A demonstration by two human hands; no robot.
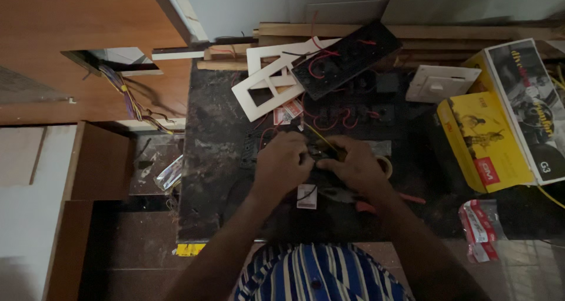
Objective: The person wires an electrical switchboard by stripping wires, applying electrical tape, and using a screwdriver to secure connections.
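Note:
My left hand (281, 160) and my right hand (353, 164) meet over the middle of a dark stone slab (212, 177). Both are closed around a small dark electrical part (321, 155) with a yellow wire (315, 135) running up from it. What exactly the fingers pinch is hidden by the hands and the dim light. A small white packet (306, 196) lies just below my hands. Red-handled pliers (362, 204) lie under my right wrist.
A black switch board with red wires (347, 58) and a white cut-out frame (268, 77) lie at the back. A white switch plate (441, 82) and a yellow box (485, 139) are to the right. Coloured wires (132, 101) hang from a wooden panel opening on the left.

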